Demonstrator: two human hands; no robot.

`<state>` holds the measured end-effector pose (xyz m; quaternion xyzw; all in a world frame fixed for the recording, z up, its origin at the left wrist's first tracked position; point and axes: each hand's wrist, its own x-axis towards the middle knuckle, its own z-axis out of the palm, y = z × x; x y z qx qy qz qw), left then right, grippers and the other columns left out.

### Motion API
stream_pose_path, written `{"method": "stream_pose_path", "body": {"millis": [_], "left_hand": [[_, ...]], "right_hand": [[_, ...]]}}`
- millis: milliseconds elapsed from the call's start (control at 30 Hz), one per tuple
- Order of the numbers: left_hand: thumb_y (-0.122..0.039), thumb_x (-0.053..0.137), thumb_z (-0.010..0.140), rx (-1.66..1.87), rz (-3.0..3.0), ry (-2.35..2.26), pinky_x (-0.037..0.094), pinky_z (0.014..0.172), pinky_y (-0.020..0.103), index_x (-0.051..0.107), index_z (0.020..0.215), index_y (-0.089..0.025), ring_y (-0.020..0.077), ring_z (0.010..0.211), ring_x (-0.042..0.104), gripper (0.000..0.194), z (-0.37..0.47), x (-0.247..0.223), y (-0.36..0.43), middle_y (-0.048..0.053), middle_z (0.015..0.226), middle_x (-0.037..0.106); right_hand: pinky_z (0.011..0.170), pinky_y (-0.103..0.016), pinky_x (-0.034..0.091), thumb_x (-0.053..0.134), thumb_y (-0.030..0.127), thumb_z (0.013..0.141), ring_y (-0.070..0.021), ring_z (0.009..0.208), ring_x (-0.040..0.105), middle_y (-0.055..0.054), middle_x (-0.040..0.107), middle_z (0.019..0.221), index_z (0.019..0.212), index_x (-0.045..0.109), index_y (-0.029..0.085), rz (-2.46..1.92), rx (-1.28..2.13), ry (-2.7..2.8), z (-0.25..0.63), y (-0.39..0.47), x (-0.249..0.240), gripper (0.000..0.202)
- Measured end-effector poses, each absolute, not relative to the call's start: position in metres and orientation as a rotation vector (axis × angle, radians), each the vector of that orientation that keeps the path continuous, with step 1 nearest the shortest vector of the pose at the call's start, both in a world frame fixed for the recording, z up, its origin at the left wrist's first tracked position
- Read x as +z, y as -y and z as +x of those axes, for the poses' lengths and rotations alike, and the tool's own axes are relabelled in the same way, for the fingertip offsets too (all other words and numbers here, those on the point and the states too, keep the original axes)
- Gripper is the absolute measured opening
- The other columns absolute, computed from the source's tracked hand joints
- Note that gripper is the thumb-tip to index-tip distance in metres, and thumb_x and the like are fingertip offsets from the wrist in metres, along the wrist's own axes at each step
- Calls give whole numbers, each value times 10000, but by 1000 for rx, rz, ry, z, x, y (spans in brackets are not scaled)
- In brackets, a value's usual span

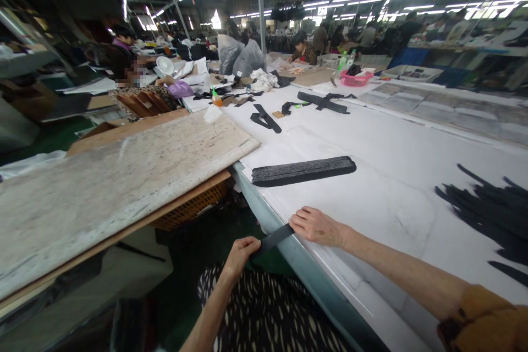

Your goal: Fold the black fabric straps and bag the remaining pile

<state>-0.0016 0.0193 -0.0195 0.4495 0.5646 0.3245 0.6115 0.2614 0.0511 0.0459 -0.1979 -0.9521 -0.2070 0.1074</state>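
Observation:
A dark fabric strip (275,237) stretches between my two hands across the edge of the white table (383,143). My left hand (242,253) pinches its near end, just off the table edge. At the other end, my right hand (315,226) is closed around the strip and rests on the tabletop. Beyond my hands lies a neat row of black strips (304,170), packed side by side with their edges up. To the right, a loose pile of black strips (489,209) is spread out, partly cut off by the frame.
A worn board (124,176) stands at left over a yellow crate (192,206). Farther back lie black strap pieces (324,102), a glue bottle (216,97), a pink basket (355,78) and grey plastic bags (241,56). A person (142,96) sits at the left.

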Motion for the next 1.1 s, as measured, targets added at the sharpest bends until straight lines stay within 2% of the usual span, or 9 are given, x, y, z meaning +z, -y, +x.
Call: {"method": "stream_pose_path", "body": {"millis": [200, 567, 767, 933, 1033, 1100], "left_hand": [[-427, 658, 624, 722, 1072, -1297, 268, 535, 233, 592, 531, -144, 100, 525, 381, 304, -6, 5, -16, -33, 493, 475], [-444, 660, 604, 729, 1057, -1322, 268, 531, 234, 575, 513, -151, 100, 522, 361, 318, 4, 8, -9, -41, 477, 445], [-462, 652, 616, 764, 1083, -1409, 287, 553, 240, 544, 503, -167, 114, 555, 361, 334, -2, 15, -1, -38, 502, 436], [-503, 638, 636, 754, 1115, -1398, 285, 538, 236, 539, 518, -168, 115, 557, 349, 368, 2, 29, 5, -39, 523, 411], [-531, 608, 663, 744, 1213, -1360, 273, 521, 235, 561, 543, -162, 116, 555, 344, 391, 20, 39, 0, -35, 529, 403], [-544, 582, 688, 740, 1327, -1348, 270, 512, 238, 570, 543, -162, 116, 549, 343, 408, 34, 44, -5, -31, 528, 400]], "right_hand": [[642, -301, 344, 404, 27, 883, -144, 711, 474, -47, 577, 815, 870, 591, 108, -688, -652, 2750, 279, -48, 47, 204], [624, -305, 381, 373, -42, 833, -176, 753, 491, -80, 582, 891, 937, 580, 100, -931, -683, 2783, 302, -39, 38, 271], [667, -295, 427, 386, 45, 880, -176, 774, 501, -71, 584, 864, 962, 586, 128, -1115, -408, 2613, 301, -35, 36, 232], [715, -257, 464, 320, 31, 862, -144, 798, 550, -43, 590, 881, 921, 593, 169, -1269, 185, 2163, 305, -40, 37, 312], [785, -276, 464, 327, 87, 874, -148, 864, 567, -53, 595, 979, 1018, 578, 181, -1310, 343, 1966, 292, -44, 55, 304], [857, -294, 436, 384, 161, 894, -161, 943, 551, -50, 596, 1038, 1040, 580, 197, -1272, 402, 2089, 275, -43, 72, 247]]}}
